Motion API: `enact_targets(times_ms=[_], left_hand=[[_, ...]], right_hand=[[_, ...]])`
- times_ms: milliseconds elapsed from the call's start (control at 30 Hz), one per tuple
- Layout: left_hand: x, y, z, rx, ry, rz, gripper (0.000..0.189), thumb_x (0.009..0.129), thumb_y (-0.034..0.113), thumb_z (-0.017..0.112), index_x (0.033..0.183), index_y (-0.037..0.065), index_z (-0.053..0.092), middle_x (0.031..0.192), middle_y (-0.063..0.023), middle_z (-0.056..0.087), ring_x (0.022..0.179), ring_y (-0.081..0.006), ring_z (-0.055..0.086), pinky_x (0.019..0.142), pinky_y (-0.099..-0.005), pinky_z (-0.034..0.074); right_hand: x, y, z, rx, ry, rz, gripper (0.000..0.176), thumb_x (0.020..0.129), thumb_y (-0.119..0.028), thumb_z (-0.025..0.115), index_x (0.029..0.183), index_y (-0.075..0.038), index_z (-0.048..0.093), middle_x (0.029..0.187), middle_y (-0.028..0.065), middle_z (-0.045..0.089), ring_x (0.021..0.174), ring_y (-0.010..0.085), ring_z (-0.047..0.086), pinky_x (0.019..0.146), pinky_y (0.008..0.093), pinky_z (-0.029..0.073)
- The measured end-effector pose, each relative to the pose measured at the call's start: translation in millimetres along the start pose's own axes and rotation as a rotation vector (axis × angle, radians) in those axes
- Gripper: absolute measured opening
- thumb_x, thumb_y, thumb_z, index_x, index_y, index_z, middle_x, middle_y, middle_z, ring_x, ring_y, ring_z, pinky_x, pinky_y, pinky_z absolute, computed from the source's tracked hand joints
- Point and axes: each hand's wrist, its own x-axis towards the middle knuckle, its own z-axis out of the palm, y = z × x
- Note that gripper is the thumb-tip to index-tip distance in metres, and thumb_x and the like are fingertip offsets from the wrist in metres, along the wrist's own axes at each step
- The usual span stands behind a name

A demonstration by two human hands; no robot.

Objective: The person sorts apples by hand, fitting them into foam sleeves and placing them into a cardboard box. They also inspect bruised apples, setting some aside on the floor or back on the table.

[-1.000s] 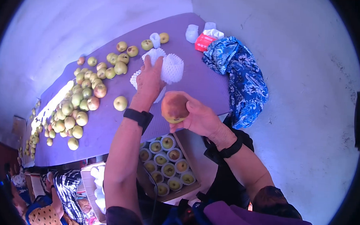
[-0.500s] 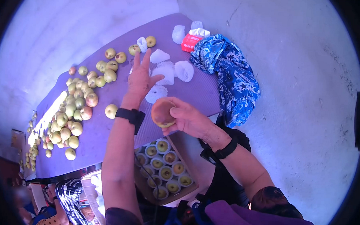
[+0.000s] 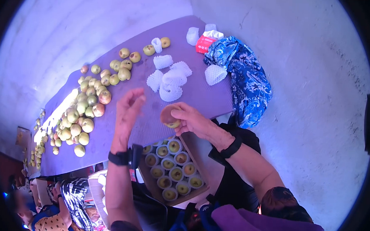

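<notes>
My right hand [image 3: 192,120] is closed around an apple [image 3: 168,115] with a reddish-brown top and a yellow-green underside, held over the table's front edge. To its left, my left hand [image 3: 129,109] hovers over the purple table with its fingers bent; motion smears them, and I cannot tell whether they hold anything. Ahead of both hands lies a group of white foam fruit nets [image 3: 170,92]. Below, an open cardboard box [image 3: 198,174] holds rows of apples [image 3: 176,173] in foam nets.
Many loose apples [image 3: 82,107] cover the left side of the table [image 3: 194,95]. A separate foam net [image 3: 215,74] lies by a blue patterned cloth [image 3: 250,85] at the right edge, near a red tissue box [image 3: 204,43]. Another person [image 3: 54,221] is at lower left.
My left hand has pulled back from the nets, its spread fingers now bent. The nets lie differently, one farther right near the cloth. The lone apple by my left wrist no longer shows.
</notes>
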Motion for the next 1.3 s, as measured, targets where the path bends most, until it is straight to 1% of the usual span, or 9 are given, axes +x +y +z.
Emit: enact_targets(times_ms=[167,333,433,567,633,733,867,933,1300], left_hand=[[-67,-23,20,-0.357,-0.126,-0.141,0.061,0.082,0.019,0.069,0.135,0.007,0.043,0.118,-0.0126,0.056,0.100,-0.0181,0.059,0.067,-0.0263,0.052],[-85,-35,31,-0.400,-0.125,0.021,0.077,0.072,0.005,0.076,0.138,0.007,0.038,0.126,-0.0109,0.051,0.107,-0.0188,0.056,0.084,-0.0295,0.051],[-86,-47,25,-0.402,-0.113,-0.079,0.075,0.070,0.004,0.077,0.136,0.007,0.040,0.124,-0.0097,0.051,0.109,-0.0193,0.055,0.090,-0.0309,0.049],[-94,-68,17,-0.450,-0.053,0.010,0.068,0.072,0.006,0.076,0.132,0.007,0.044,0.117,-0.0083,0.055,0.103,-0.0176,0.058,0.084,-0.0293,0.052],[-96,-74,8,-0.577,-0.018,-0.107,0.057,0.078,0.010,0.071,0.128,0.004,0.045,0.110,-0.0082,0.058,0.094,-0.0164,0.061,0.076,-0.0279,0.055],[-94,-87,-1,-0.763,-0.024,-0.175,0.051,0.083,0.020,0.067,0.126,0.001,0.046,0.107,-0.0114,0.060,0.086,-0.0165,0.063,0.067,-0.0278,0.056],[-94,-89,-10,-0.900,-0.078,-0.166,0.052,0.086,0.026,0.064,0.126,-0.001,0.044,0.105,-0.0143,0.060,0.082,-0.0184,0.065,0.065,-0.0288,0.056],[-94,-83,-12,-0.954,-0.062,-0.129,0.055,0.088,0.029,0.063,0.128,-0.001,0.042,0.105,-0.0163,0.060,0.085,-0.0210,0.065,0.064,-0.0292,0.056],[-91,-82,-10,-0.932,-0.111,-0.136,0.051,0.090,0.024,0.058,0.131,-0.001,0.039,0.111,-0.0179,0.057,0.092,-0.0274,0.065,0.064,-0.0297,0.057]], right_hand=[[9,10,13,0.020,0.101,-0.058,0.053,0.086,-0.040,0.063,0.121,-0.004,0.046,0.096,0.0085,0.058,0.073,0.0133,0.060,0.059,0.0278,0.053],[22,25,28,-0.210,0.037,-0.099,0.060,0.083,-0.043,0.066,0.121,-0.002,0.045,0.095,0.0106,0.060,0.073,0.0125,0.061,0.053,0.0233,0.050],[31,31,36,-0.409,-0.049,-0.084,0.062,0.084,-0.044,0.065,0.122,0.000,0.044,0.092,0.0122,0.061,0.075,0.0132,0.062,0.052,0.0227,0.049],[36,14,38,-0.492,-0.048,0.018,0.058,0.083,-0.041,0.066,0.119,0.001,0.048,0.093,0.0148,0.063,0.076,0.0184,0.063,0.057,0.0252,0.050],[40,9,26,-0.955,0.254,-0.403,0.039,0.084,-0.031,0.065,0.110,-0.003,0.057,0.097,0.0110,0.060,0.088,0.0219,0.062,0.074,0.0338,0.052],[45,12,24,-1.421,0.354,-0.626,0.024,0.082,-0.022,0.064,0.099,-0.005,0.061,0.099,0.0119,0.058,0.095,0.0288,0.058,0.081,0.0387,0.049],[60,12,26,-1.756,0.340,-0.491,0.020,0.078,-0.012,0.063,0.098,-0.007,0.061,0.102,0.0141,0.055,0.102,0.0320,0.053,0.080,0.0405,0.047],[75,16,3,-1.942,0.446,-0.700,0.018,0.076,-0.008,0.055,0.094,-0.007,0.059,0.091,0.0117,0.054,0.084,0.0300,0.054,0.076,0.0439,0.045],[95,-17,-16,-1.978,0.670,-0.419,0.022,0.076,-0.009,0.059,0.098,-0.008,0.059,0.096,0.0119,0.058,0.095,0.0302,0.056,0.079,0.0434,0.045]])
